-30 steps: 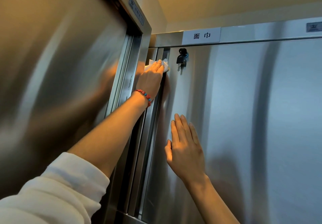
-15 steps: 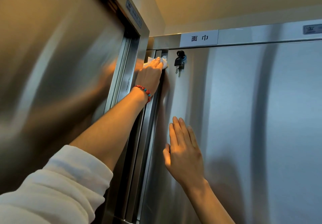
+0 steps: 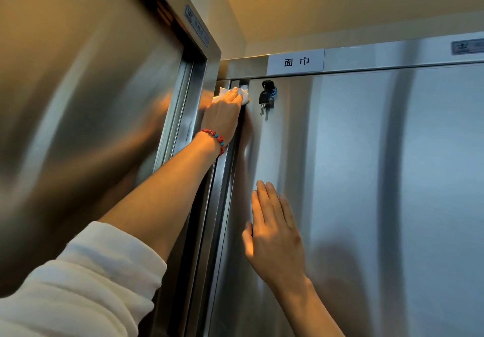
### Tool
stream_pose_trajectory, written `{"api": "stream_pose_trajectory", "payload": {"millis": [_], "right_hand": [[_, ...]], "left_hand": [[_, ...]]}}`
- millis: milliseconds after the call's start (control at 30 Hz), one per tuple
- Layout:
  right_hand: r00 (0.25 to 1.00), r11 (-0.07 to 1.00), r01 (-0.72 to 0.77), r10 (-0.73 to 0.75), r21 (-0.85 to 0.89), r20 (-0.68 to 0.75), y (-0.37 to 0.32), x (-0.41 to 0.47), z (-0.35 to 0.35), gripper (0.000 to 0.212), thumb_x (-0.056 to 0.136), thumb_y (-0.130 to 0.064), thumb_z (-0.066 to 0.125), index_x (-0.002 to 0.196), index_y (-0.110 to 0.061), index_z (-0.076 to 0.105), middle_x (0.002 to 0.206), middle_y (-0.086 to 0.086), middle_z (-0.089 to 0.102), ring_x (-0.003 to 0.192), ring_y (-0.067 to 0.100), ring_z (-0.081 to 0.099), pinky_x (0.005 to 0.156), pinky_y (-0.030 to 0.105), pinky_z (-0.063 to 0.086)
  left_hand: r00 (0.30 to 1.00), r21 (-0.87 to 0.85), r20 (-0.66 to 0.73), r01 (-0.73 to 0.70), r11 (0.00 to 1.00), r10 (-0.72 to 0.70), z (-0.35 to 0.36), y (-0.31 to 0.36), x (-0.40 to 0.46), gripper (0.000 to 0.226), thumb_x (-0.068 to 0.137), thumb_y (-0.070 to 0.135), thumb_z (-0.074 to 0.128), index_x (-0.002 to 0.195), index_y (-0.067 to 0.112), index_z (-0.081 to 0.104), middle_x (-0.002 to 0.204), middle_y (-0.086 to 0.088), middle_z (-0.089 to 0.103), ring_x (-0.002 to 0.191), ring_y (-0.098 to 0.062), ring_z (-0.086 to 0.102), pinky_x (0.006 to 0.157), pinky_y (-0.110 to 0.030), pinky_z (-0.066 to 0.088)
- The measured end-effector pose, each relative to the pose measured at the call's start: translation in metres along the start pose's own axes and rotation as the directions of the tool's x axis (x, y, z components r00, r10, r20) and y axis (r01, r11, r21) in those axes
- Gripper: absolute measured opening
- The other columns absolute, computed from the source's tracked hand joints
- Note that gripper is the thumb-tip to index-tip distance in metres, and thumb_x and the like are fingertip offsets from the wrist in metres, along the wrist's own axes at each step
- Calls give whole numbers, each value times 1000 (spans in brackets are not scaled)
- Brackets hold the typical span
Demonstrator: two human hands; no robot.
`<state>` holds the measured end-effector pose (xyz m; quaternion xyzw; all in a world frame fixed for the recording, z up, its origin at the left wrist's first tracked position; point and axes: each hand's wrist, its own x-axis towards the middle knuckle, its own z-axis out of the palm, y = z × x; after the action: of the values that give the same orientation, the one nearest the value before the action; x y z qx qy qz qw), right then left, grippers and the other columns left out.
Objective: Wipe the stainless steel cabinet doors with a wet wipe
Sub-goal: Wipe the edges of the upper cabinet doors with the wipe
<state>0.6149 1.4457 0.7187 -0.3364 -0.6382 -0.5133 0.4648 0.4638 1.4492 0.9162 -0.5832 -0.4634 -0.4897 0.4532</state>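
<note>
- The wet wipe (image 3: 243,95) sits at the top centre-left of the frame, squashed under your left hand (image 3: 222,116) against the upper left edge of the cabinet door (image 3: 366,179), just left of the key (image 3: 265,98) hanging in the lock.
- Your left fingers lie pressed together and flat over the wipe, pushing it onto the metal rather than pinching it. I can't tell how the thumb sits.
- The wipe looks thin, limp and light, so it'll probably bunch or fold if you drag by one corner. Keep the flat of your fingers over its middle.
- Damp on smooth steel, I'd guess it slides easily and may slip out from under you near the door's edge.
- Your right hand (image 3: 275,234) is lower centre, palm flat on the same door, fingers straight and close together, holding nothing.
- The steel is glossy and shows reflections. A second steel door (image 3: 78,127) fills the left of the frame.
- A label (image 3: 296,61) sits on the strip above the door, with a warm-lit ceiling (image 3: 340,1) at upper right.
</note>
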Motion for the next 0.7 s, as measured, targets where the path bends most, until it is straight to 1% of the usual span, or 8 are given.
{"api": "stream_pose_trajectory", "payload": {"millis": [100, 333, 500, 633, 700], "right_hand": [[1000, 1000, 2, -2, -2, 0, 0, 0, 0, 59, 76, -26, 69, 128, -2, 56, 137, 17, 49, 131, 30, 42, 109, 46, 28], [1000, 1000, -4, 4, 18, -8, 0, 0, 0, 58, 75, -24, 68, 128, -1, 56, 137, 18, 49, 131, 31, 42, 109, 46, 28], [1000, 999, -3, 3, 36, 1, 0, 1, 0, 55, 81, -23, 61, 130, 0, 53, 138, 18, 47, 132, 31, 41, 110, 45, 27], [1000, 999, -8, 8, 49, 7, 0, 1, -1, 56, 80, -22, 64, 130, 0, 53, 138, 18, 48, 132, 32, 41, 111, 45, 26], [1000, 999, -7, 6, 48, 14, 0, 1, -2, 56, 80, -21, 62, 131, 0, 52, 139, 19, 46, 132, 31, 40, 111, 44, 25]], "left_hand": [[1000, -14, -1, 7, 1000, -7, 1, 1, 0, 51, 93, -10, 34, 143, 5, 35, 151, -11, 29, 140, -23, 25, 114, -34, 22], [1000, -33, 13, 18, 999, -18, 6, 2, -25, 49, 95, -6, 36, 143, 6, 33, 152, -10, 27, 141, -21, 24, 114, -33, 22], [1000, -21, 23, 21, 1000, -21, 5, 4, -41, 48, 97, -1, 36, 144, 6, 32, 152, -11, 27, 141, -21, 23, 114, -31, 18], [999, -11, 23, 27, 1000, -27, 6, 5, -55, 48, 97, 1, 37, 144, 7, 29, 152, -10, 26, 141, -19, 21, 113, -27, 11], [999, -12, 28, 29, 1000, -29, 6, 6, -63, 48, 97, 1, 37, 144, 6, 29, 152, -11, 25, 141, -20, 21, 113, -27, 10]]}}
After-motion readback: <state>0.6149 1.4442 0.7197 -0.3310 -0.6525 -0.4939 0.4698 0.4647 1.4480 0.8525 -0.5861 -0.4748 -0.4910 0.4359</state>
